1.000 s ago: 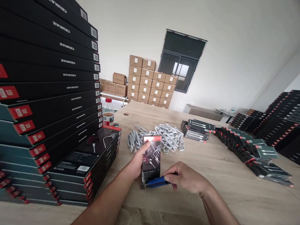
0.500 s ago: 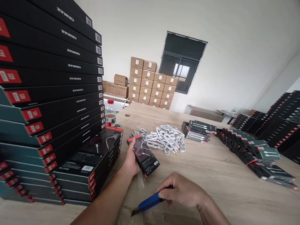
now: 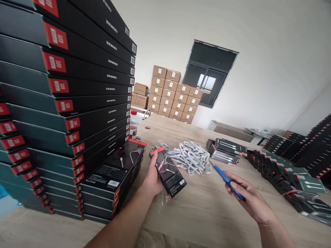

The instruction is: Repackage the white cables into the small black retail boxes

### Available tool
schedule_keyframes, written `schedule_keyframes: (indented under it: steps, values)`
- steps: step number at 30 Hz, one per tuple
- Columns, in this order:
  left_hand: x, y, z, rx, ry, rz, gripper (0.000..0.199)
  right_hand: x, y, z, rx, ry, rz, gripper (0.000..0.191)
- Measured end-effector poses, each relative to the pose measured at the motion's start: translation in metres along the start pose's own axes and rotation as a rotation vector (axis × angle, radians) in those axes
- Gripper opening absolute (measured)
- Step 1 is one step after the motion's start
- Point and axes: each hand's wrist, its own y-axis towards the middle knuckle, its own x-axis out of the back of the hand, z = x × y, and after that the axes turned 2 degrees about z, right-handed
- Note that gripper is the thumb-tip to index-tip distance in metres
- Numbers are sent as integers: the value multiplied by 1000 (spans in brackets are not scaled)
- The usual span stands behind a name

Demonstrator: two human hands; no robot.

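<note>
My left hand grips a small black box with a red end, tilted above the table. Loose clear film hangs from its lower end. Closed round a blue cutter knife, my right hand is over the table to the right, apart from the box. The knife points up and left. Behind the box lies a heap of white coiled cables. Left of my left hand is a low pile of larger black boxes.
A tall stack of black boxes rises at the left, with a red-capped bottle behind it. Small black boxes and a long row of more lie to the right on the wooden table. Cartons stand farther back.
My right hand has moved right and up with the knife, which now points away from me instead of down-left. The view has shifted so the left stack and held box appear farther right.
</note>
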Motion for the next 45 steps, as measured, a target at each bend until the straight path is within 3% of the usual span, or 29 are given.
schedule_keyframes:
  steps: [3,5,10,13,16,19,21,23,26,30,35,38,45]
  values:
    - [0,-1,0,22,27,5,61,28,14,-17,-150,-391,-291,67]
    - [0,-1,1,23,43,6,62,39,20,-28,-298,-663,-405,63]
    - [-2,1,2,9,64,-1,59,44,20,-37,-478,-836,-500,52]
    - [-7,0,7,18,79,-6,57,21,22,-26,-401,-824,-455,45]
    - [-11,-2,16,41,94,4,56,-29,22,-16,-185,-688,-270,46]
    - [-13,-4,26,115,118,40,62,-87,13,-10,16,-300,13,64]
    - [-13,-5,30,174,151,70,68,-118,4,-9,46,-99,168,62]
    - [-13,-6,33,194,185,121,74,-135,-3,-8,38,7,244,55]
    - [-13,-7,34,161,198,218,80,-139,-6,-9,-18,123,217,51]
    - [-10,-5,36,63,362,293,82,-131,-2,-10,-106,262,40,56]
    - [1,-1,42,40,661,378,58,-127,3,-11,-104,365,-106,59]
    - [4,-1,45,62,710,400,45,-127,3,-9,-137,450,-114,57]
    - [-4,-7,43,51,699,416,49,-129,2,-3,-248,789,-74,44]
